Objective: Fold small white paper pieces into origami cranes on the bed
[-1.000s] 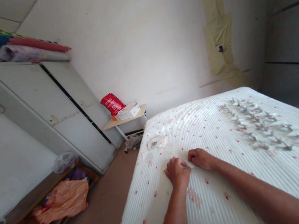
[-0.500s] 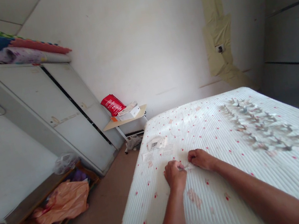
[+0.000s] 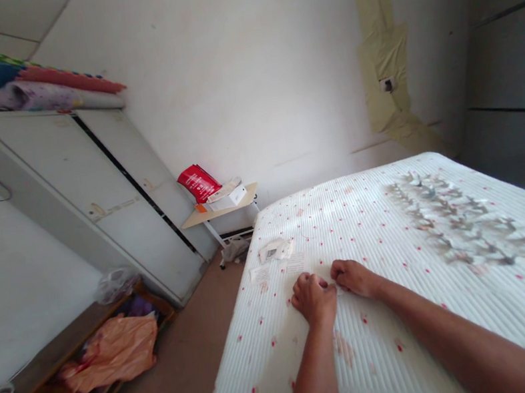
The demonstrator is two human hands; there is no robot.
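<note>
My left hand [image 3: 315, 297] is over the white mattress [image 3: 374, 366] with its fingers curled closed. Just to its right, my right hand [image 3: 352, 277] is pinched closed too. A small pale piece shows faintly between the two hands; I cannot make out what it is. Beyond my left hand lie printed paper slips [image 3: 296, 263] and a clear plastic packet [image 3: 276, 249]. On the right half of the mattress, several small whitish-grey twisted pieces [image 3: 473, 213] are laid out in rows.
Behind the mattress, a small table [image 3: 195, 219] holds a red bag [image 3: 199, 182] and a white box [image 3: 232, 198]. Grey cabinets [image 3: 59, 171] stand at the left, near a low wooden unit with an orange plastic bag [image 3: 117, 351].
My left hand has moved a little right and up, closer to my right hand. The pale piece between them is now mostly hidden. My right hand has barely moved.
</note>
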